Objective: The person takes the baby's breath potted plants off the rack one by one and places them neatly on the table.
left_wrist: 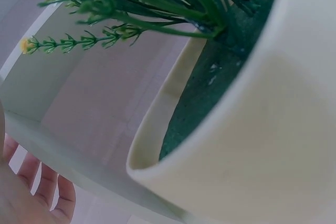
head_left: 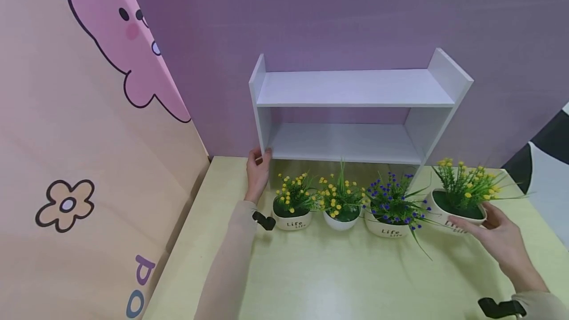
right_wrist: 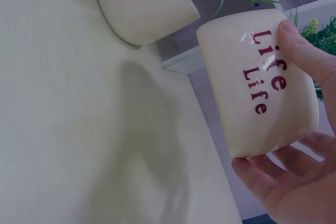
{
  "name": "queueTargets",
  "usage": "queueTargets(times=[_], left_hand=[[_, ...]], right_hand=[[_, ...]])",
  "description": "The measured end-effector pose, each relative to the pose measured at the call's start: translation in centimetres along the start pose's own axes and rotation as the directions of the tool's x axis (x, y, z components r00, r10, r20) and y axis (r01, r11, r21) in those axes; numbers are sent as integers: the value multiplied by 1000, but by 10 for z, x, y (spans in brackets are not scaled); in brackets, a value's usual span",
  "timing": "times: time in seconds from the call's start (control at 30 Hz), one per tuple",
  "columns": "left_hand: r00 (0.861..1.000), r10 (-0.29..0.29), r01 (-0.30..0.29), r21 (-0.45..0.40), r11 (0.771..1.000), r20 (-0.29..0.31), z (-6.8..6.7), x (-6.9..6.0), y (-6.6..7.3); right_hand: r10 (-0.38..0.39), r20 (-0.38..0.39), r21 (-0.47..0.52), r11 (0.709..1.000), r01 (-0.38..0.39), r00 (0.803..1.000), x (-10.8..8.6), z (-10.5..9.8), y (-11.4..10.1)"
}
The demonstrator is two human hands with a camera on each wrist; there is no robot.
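A white two-tier shelf (head_left: pixel 346 143) stands against the purple wall. My left hand (head_left: pixel 258 174) grips the lower part of its left side panel, with the fingers on the outer side. My right hand (head_left: pixel 502 241) holds a potted artificial plant (head_left: pixel 464 191) with yellow flowers, thumb on the front of the white pot (right_wrist: pixel 257 87) and fingers at its base. This pot is tilted and raised off the table, right of the shelf. Before the shelf stand a yellow-flowered plant (head_left: pixel 293 201), another yellow-flowered plant (head_left: pixel 341 206) and a blue-flowered plant (head_left: pixel 393 209).
The pale yellow-green table (head_left: pixel 311 275) carries the shelf and the pots. At left is a beige wall (head_left: pixel 111 162) with a pink cartoon figure and a flower outline. A black and white object (head_left: pixel 544 167) stands beyond the table's right edge.
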State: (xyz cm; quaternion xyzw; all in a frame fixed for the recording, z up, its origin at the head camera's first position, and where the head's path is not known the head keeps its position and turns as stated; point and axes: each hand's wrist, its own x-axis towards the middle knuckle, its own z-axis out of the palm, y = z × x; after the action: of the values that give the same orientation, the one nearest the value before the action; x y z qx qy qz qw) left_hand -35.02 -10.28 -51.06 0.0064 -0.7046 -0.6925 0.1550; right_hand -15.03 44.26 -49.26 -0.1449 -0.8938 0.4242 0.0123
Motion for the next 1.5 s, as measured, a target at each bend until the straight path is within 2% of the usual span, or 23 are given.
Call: queueTargets(times=[0.27,0.63,1.0,1.17,1.33,1.5], left_hand=[[1000,-7,7,0,1000,-2,1,-1,-1],[999,-32,32,11,999,-15,1,-3,0],[999,-31,32,15,999,-8,5,-3,-2],[1000,-27,27,8,1000,-14,4,-1,-3],[1000,-25,25,-1,1000,-8,2,-2,-1],[1000,-16,16,0,1000,-7,-1,-1,0]], right_hand=[[8,22,-1,1000,-8,1000,-1,7,10],[15,76,89,996,-21,997,-2,24,22],[24,123,93,995,-36,992,-2,26,31],[-17,115,72,997,9,993,-4,28,36],[-84,38,42,996,83,996,-4,33,41],[-106,96,104,990,96,990,-2,36,43]])
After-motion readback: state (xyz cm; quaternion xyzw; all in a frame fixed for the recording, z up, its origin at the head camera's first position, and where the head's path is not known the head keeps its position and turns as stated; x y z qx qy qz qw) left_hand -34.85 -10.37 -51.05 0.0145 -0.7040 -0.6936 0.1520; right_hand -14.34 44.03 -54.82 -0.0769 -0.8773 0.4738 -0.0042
